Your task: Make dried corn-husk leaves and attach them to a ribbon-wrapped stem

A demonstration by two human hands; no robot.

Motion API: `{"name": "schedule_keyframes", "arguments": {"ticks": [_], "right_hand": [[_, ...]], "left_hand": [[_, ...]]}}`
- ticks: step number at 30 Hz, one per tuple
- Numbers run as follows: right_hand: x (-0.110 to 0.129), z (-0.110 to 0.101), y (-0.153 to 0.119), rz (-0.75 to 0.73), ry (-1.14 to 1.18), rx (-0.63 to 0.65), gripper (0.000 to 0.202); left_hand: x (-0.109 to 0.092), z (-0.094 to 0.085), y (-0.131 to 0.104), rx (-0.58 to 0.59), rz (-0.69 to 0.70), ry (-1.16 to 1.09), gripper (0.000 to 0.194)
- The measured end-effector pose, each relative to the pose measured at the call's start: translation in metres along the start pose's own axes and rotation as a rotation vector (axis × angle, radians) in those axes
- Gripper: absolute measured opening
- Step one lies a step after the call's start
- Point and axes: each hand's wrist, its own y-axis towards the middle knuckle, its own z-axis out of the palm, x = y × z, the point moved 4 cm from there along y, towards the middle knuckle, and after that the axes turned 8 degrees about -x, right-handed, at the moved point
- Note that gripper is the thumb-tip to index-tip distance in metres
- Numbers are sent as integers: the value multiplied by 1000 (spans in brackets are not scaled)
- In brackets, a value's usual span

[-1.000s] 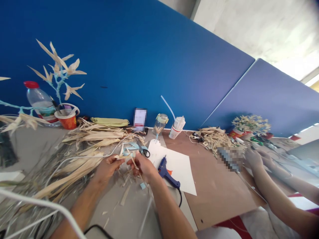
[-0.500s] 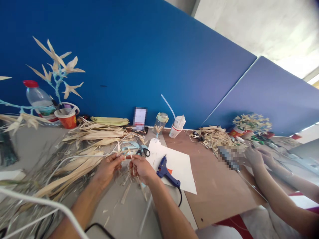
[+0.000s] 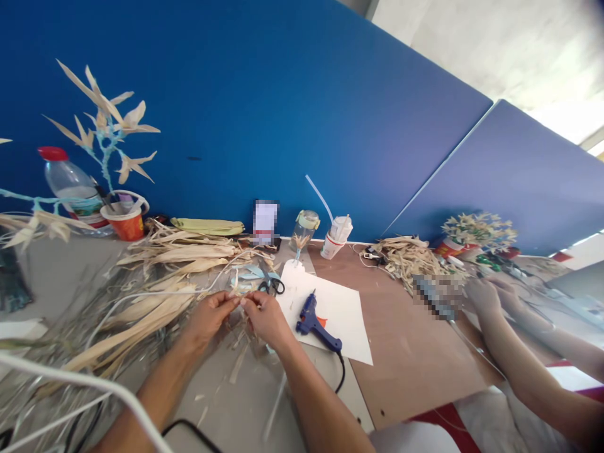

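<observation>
My left hand [image 3: 214,316] and my right hand [image 3: 265,318] meet above the table, thumbs and forefingers pinched and nearly touching. Between the fingertips is a small strip of corn husk [image 3: 234,292], mostly hidden by the fingers. Beyond the hands lie light-blue strips [image 3: 250,275] and black-handled scissors [image 3: 277,286]. Dry corn husks [image 3: 174,299] spread to the left of my left hand, and husk scraps lie under the hands. To the right of my right hand, a blue glue gun [image 3: 315,324] rests on a white sheet [image 3: 352,321].
A small husk flower [image 3: 298,246] stands on the sheet near a lidded jar [image 3: 307,221] and paper cup [image 3: 333,245]. Behind left are a red cup [image 3: 123,223], husk-flower branch [image 3: 107,148] and bottle [image 3: 70,182]. White cable [image 3: 108,387] crosses front left. Another person's hands [image 3: 484,299] work at right.
My right hand has drawn in toward the left, bringing the fingertips of both hands together. The husk strip that stood out from my right fingers is now largely covered.
</observation>
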Motion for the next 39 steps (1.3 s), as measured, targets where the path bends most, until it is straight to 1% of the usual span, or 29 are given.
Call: {"name": "schedule_keyframes", "arguments": {"ticks": [3,5,7,13,16,19,22,25,28,31,34,39], "right_hand": [[1,-2,1,-36,-97,-57,24],[0,-3,1,-25,-112,-74,28],[-2,-3,3,6,-103,-72,29],[-12,-2,6,145,74,-25,25],[-14,-2,7,197,159,-14,23],[-14,-2,7,222,197,-7,22],[-14,0,6,215,190,11,24],[-13,2,6,167,145,25,29],[-13,3,6,132,102,18,32],[-15,3,6,133,103,6,30],[-15,3,7,189,175,23,29],[-8,3,3,391,354,155,29]], "left_hand": [[1,1,4,25,70,103,24],[3,2,6,35,101,124,23],[5,3,7,54,100,121,24],[12,0,8,106,80,96,27],[14,-3,9,99,73,131,28],[14,-4,10,99,70,151,28],[14,-3,11,109,80,126,29],[13,-2,11,93,93,116,30],[9,-1,10,67,118,124,30],[7,1,7,79,132,135,28],[7,2,5,94,131,143,28],[2,4,3,141,172,135,27]]}}
